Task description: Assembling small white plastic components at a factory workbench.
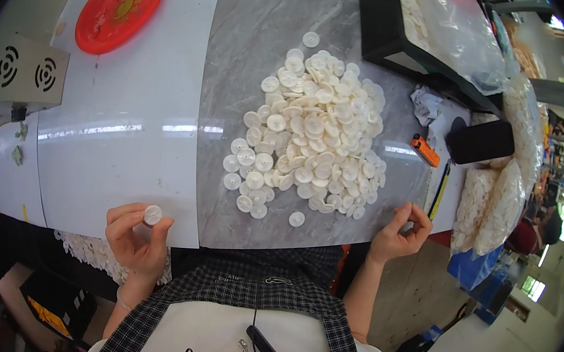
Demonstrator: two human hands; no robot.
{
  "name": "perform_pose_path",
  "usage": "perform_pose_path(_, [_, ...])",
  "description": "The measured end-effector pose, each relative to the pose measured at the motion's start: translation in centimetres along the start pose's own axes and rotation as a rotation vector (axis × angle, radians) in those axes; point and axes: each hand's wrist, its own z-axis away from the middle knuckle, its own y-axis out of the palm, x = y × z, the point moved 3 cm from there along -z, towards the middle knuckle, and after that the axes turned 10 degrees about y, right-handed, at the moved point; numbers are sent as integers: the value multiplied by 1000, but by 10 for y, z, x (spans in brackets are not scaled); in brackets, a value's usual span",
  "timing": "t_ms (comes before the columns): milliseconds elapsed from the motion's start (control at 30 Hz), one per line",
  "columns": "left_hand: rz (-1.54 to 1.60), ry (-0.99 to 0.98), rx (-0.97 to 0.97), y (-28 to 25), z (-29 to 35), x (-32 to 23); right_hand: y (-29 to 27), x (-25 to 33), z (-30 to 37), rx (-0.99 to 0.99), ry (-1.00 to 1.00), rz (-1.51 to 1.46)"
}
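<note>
Between the thumb and fingers of my left hand [138, 233] is a small white round disc [152, 215], held with its face up near the table's front edge. My right hand [400, 237] is at the front right edge of the table, its thumb and fingertips brought together in a pinch. Whatever may be between those fingertips is too small or hidden to make out. In front of me a large heap of similar white discs [322, 125] lies on the grey marbled tabletop [265, 14]. One loose disc [296, 219] lies apart at the near side, another [311, 39] at the far side.
A red plate [119, 10] lies far left on the white board [145, 91], beyond a beige box [26, 70]. On the right are a black bin [407, 58], an orange lighter [425, 150], a yellow-and-black cutter [440, 191], a black phone [481, 141] and filled plastic bags [501, 208].
</note>
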Motion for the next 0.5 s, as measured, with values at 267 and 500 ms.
perform_pose_path(267, [33, -26, -12, 1, 1, -2, 1, 2, -2, 12, -22, -8])
perform_pose_path(500, [-54, 39, -41, 3, 5, -2, 3, 3, -1, 38, 0, 6])
